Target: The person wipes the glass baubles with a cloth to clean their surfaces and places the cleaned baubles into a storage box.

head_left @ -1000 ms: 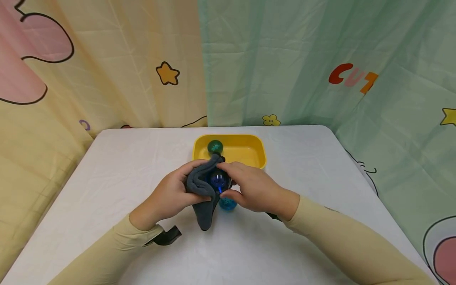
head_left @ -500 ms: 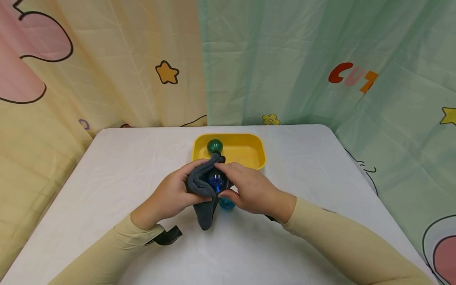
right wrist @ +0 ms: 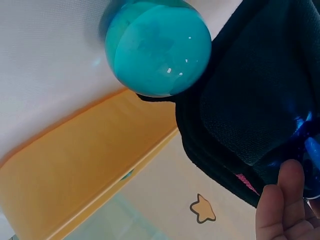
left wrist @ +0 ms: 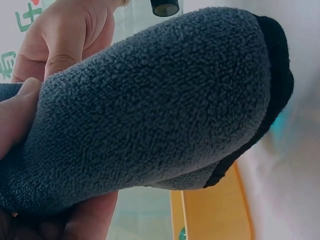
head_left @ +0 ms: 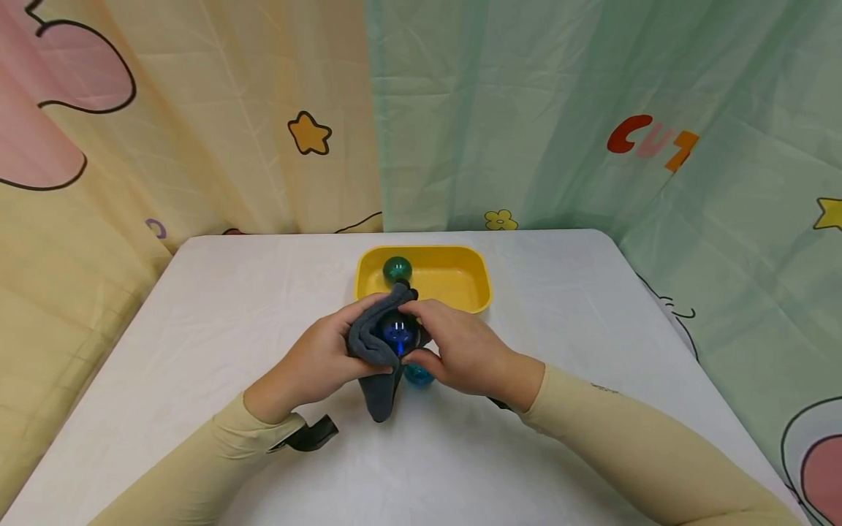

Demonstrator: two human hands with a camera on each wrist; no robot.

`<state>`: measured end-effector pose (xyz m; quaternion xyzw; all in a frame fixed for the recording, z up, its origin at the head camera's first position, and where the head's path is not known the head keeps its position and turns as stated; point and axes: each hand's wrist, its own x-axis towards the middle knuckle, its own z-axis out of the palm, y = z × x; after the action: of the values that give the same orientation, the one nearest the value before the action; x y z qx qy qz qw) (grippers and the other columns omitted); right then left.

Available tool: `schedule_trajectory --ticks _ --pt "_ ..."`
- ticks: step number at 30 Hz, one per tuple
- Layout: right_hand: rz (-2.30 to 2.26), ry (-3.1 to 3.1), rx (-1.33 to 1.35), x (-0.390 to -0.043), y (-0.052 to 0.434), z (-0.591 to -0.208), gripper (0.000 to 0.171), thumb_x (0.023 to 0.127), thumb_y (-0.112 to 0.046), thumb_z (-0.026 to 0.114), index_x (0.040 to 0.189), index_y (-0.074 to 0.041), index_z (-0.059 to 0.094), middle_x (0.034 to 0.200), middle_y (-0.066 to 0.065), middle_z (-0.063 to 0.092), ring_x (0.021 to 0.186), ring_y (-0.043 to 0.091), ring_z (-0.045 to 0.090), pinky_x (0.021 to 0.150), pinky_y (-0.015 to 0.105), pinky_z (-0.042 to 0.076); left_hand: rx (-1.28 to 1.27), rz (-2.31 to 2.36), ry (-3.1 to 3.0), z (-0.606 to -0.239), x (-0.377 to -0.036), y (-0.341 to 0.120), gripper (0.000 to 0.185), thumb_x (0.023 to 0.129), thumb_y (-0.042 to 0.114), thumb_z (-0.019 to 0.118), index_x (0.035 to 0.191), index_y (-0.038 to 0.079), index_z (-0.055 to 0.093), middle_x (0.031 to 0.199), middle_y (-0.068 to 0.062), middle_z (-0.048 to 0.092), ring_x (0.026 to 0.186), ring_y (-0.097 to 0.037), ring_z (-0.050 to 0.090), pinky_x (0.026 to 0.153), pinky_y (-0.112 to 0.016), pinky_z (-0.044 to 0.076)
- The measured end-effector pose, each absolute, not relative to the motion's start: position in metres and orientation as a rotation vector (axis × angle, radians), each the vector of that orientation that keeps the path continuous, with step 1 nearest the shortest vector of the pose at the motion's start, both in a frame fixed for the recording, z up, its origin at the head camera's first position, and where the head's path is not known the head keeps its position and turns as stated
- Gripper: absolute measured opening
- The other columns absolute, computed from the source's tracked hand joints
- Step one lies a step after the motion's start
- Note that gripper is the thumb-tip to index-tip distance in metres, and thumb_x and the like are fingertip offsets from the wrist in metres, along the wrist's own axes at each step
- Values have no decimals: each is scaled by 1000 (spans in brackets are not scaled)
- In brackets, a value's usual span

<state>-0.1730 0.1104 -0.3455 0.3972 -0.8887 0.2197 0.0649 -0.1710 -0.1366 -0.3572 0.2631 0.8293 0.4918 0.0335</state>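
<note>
The yellow tray (head_left: 476, 274) sat beyond my fingers. My left hand (head_left: 316, 361) gripped the grey cloth (head_left: 375, 351), now wrapped further round the blue ball (head_left: 397, 333) than a second earlier; wiping continued. My right hand (head_left: 460, 351) pinched that ball. A teal ball (head_left: 417, 375) lay underneath.

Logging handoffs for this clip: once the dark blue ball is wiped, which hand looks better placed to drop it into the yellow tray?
Probably the right hand. Its fingers pinch the dark blue ball directly, just in front of the yellow tray. The left hand grips only the grey cloth wrapped round the ball.
</note>
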Motion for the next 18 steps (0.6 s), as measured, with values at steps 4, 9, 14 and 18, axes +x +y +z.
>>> schedule_trajectory --ticks 4,9,14,18 --pt "646 -2622 1224 -174 111 -347 67 93 -30 81 146 -4 49 137 10 64 117 19 67 98 30 60 827 1503 2564 -357 -171 -136 88 81 11 92 157 22 50 151 -4 61 135 -28 62 108 -54 55" --pt "652 -2546 1239 -175 113 -349 69 91 -31 83 147 -5 52 133 10 66 109 17 68 93 28 61 824 1497 2574 -356 -170 -135 89 80 11 93 157 25 50 151 -2 61 136 -26 62 108 -52 55" --pt "663 -2526 1236 -176 114 -350 69 91 -31 83 147 -6 53 131 10 66 105 16 68 89 27 62 836 1494 2578 -355 -170 -135 89 80 11 93 157 24 49 151 -4 61 136 -27 62 108 -53 55" --pt "669 -2539 1232 -175 114 -350 70 91 -33 82 148 -6 53 132 10 66 106 16 68 91 27 62 853 1496 2578 -355 -170 -134 87 81 10 92 156 23 50 150 -6 62 135 -28 62 108 -54 55"
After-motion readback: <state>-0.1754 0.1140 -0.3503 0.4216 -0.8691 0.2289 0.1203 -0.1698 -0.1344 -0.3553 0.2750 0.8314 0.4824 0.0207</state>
